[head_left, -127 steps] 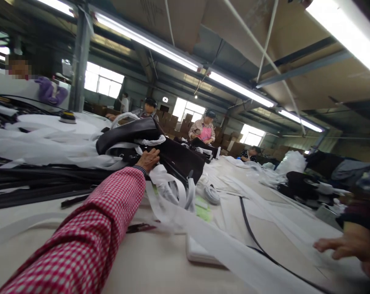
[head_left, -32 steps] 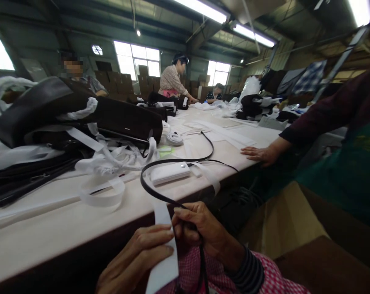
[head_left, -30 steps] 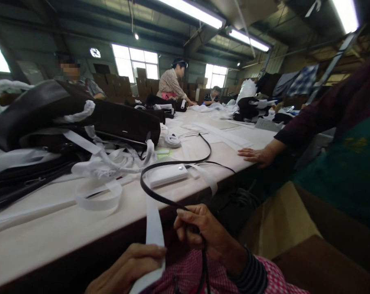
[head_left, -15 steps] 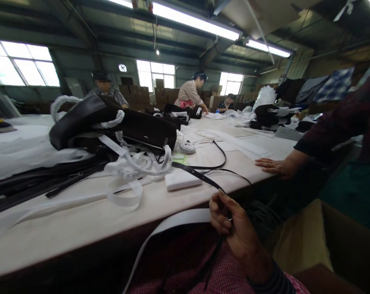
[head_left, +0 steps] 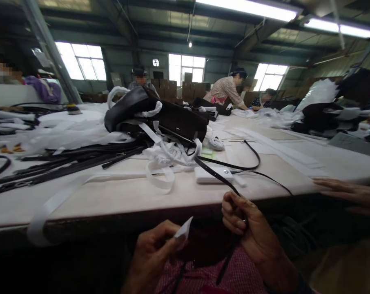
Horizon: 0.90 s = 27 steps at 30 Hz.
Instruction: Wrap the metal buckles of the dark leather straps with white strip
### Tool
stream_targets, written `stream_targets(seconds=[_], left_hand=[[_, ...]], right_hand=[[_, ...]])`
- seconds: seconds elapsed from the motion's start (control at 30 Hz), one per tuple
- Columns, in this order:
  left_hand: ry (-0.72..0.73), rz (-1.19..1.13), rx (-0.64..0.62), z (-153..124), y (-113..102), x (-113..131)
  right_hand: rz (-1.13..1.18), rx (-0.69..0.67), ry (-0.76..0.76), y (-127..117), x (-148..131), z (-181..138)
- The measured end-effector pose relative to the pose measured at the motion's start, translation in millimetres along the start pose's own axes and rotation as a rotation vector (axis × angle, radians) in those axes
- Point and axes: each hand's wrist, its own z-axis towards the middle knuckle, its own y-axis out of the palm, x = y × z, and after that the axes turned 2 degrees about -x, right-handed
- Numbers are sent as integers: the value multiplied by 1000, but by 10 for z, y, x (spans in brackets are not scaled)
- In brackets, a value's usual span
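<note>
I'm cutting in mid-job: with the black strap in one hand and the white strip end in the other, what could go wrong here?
The black strap held by the right hand crosses the white case; a pull might drag it off the table. The white strip pinched by the left hand may slip.

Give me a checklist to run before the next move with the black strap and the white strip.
1. Right hand grips the black strap: ok, fingers closed round it below the table edge.
2. Left hand holds the white strip: ok, end pinched at the fingertips.
3. Strap free of the white box: not ok, it lies across the box.
4. Strap's far end free: cannot tell, it runs to the tangle of white tape by the dark bag.
5. Co-worker's hand clear of the strap: ok, flat on the table, apart from it.
</note>
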Motion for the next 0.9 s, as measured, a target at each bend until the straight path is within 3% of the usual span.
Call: stream_targets(seconds=[0.1,0.2,0.37,0.53,0.67,0.8,0.9], left_hand=[[-58,-190,-45,312,216,41],[-102,-245,-56,438,276,-12],[-135,-246,-101,462,267,-226],[-133,-216,-67,465,292,-519],[-186,-332,-55,439,322,-668],[-191,-359,-62,433,382,-694],[-171,-297,5,465,410,-765]], right_hand=[[-14,4,-32,-7,-70,12],[-27,-9,-21,26,-108,46],[-35,-63,-56,186,-247,125],[-60,-113,-144,349,-635,128],[-79,-138,-254,469,-920,118],[-67,-105,-334,606,-1022,150],[-68,-71,-352,699,-1025,187]])
